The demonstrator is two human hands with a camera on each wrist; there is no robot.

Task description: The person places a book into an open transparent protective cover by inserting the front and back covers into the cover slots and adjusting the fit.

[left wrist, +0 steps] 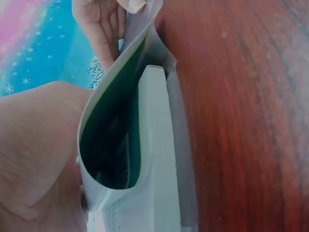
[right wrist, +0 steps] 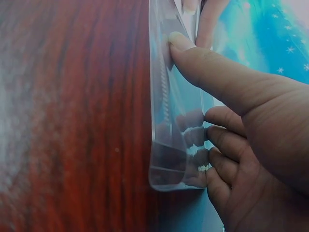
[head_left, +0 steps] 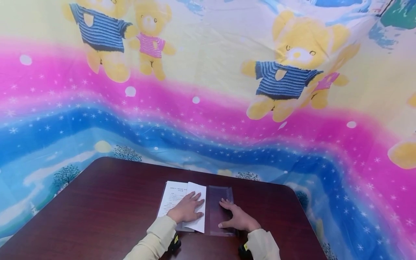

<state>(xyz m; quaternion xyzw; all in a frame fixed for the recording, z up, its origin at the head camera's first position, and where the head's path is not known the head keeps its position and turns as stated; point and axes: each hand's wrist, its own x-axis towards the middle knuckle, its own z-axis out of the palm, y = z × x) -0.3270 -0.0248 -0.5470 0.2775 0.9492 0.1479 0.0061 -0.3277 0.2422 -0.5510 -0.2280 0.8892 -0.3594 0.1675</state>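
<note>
A booklet (head_left: 173,196) with printed white pages lies on the table in a clear plastic cover (head_left: 214,202). My left hand (head_left: 186,207) rests, fingers spread, on a white leaf at the booklet's right side. Seen end-on in the left wrist view, this leaf (left wrist: 113,191) bulges in a loop, dark green inside, beside the thick white page block (left wrist: 161,140). My right hand (head_left: 238,217) lies on the plastic flap to the right, thumb and fingers apart. In the right wrist view, its thumb (right wrist: 183,43) presses the clear plastic (right wrist: 166,125), and the fingertips touch it farther along.
The dark reddish-brown table (head_left: 97,202) extends around the booklet. Behind it hangs a cloth (head_left: 208,119) printed with teddy bears and snowflakes, which meets the table's far edge. A dark band with a yellow mark (head_left: 175,242) sits at the left wrist.
</note>
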